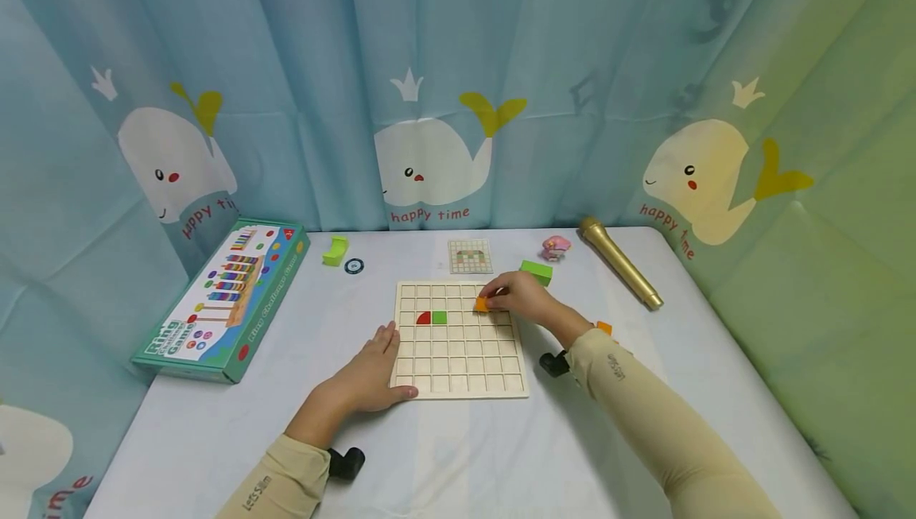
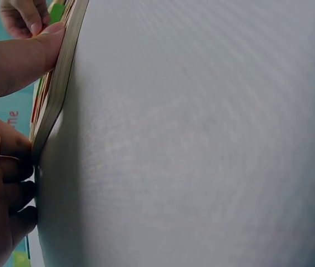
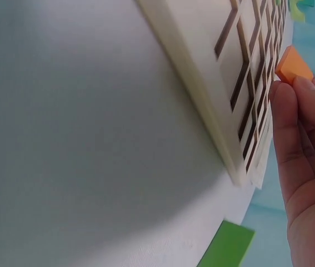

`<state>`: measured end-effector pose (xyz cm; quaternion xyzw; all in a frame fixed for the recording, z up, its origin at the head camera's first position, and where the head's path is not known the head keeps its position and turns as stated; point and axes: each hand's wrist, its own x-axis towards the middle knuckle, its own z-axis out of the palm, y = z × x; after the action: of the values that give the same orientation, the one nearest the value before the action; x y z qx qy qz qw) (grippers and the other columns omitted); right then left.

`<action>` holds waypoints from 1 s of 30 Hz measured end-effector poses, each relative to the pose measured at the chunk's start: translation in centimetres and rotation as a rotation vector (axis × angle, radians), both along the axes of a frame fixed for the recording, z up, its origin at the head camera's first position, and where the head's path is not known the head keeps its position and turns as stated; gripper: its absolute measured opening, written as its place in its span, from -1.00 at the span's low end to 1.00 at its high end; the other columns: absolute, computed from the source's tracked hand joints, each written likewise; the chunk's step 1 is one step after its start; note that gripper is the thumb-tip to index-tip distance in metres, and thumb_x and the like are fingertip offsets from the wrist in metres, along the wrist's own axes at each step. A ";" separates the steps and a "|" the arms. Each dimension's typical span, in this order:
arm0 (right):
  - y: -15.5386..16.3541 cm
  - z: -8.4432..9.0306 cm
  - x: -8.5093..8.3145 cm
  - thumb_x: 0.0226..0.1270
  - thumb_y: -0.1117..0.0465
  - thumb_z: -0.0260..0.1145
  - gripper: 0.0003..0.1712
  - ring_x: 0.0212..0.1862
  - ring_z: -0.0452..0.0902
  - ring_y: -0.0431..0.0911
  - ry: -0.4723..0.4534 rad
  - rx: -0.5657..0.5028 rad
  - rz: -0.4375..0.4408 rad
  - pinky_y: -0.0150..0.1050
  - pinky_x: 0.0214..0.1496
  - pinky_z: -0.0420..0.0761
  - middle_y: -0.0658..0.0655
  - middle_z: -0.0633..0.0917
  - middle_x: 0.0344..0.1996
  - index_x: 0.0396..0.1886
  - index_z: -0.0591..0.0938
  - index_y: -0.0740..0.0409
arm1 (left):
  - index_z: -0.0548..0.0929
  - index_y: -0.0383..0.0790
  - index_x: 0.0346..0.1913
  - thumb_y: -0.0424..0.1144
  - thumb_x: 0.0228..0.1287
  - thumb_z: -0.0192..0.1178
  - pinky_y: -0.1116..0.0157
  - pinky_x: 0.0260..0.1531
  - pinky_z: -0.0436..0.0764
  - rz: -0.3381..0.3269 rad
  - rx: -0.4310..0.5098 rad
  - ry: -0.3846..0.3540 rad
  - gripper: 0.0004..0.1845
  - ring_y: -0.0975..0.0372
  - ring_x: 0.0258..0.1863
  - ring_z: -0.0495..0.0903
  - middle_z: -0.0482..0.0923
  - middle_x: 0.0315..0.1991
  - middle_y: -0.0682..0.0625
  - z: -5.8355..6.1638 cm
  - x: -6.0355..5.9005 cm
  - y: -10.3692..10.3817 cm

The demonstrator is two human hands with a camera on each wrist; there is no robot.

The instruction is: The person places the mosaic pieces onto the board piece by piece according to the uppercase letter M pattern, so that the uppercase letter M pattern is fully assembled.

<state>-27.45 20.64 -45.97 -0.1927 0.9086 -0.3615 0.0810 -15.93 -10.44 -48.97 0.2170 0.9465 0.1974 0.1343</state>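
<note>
A square wooden grid board [image 1: 458, 368] lies on the table, with a red quarter-round tile [image 1: 425, 318] and a green square tile [image 1: 440, 318] side by side in its cells. My right hand [image 1: 522, 296] pinches an orange tile [image 3: 294, 65] between thumb and fingers over the upper right part of the board. My left hand [image 1: 372, 372] rests at the board's lower left, fingers along the left edge and thumb on the near edge. In the left wrist view the thumb [image 2: 24, 64] lies against the board's rim.
Behind the board lies a pattern card [image 1: 470, 257]. A green block [image 1: 537, 272], a pink figurine [image 1: 555, 247] and a gold microphone [image 1: 621, 263] are at the back right. At left are a game box [image 1: 225, 296], a lime-green curved block [image 1: 335, 250] and a round chip [image 1: 354, 265]. An orange piece [image 1: 604, 327] shows by the right sleeve.
</note>
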 end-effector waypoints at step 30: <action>-4.5 -1.3 -0.1 0.33 0.30 0.43 -0.89 -0.07 0.66 -0.07 0.040 0.061 0.133 -0.11 0.06 0.63 0.01 0.77 -0.21 -0.20 0.82 0.13 | 0.06 -0.56 0.51 0.13 0.25 0.36 -0.01 0.49 0.06 0.004 -0.007 -0.005 0.08 -0.11 0.57 -0.12 -0.14 0.59 -0.34 0.0 0.0 0.1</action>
<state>-27.55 16.14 -47.31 -0.2574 0.9057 -0.3238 0.0925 -15.94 -10.38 -48.94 0.2144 0.9473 0.1948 0.1370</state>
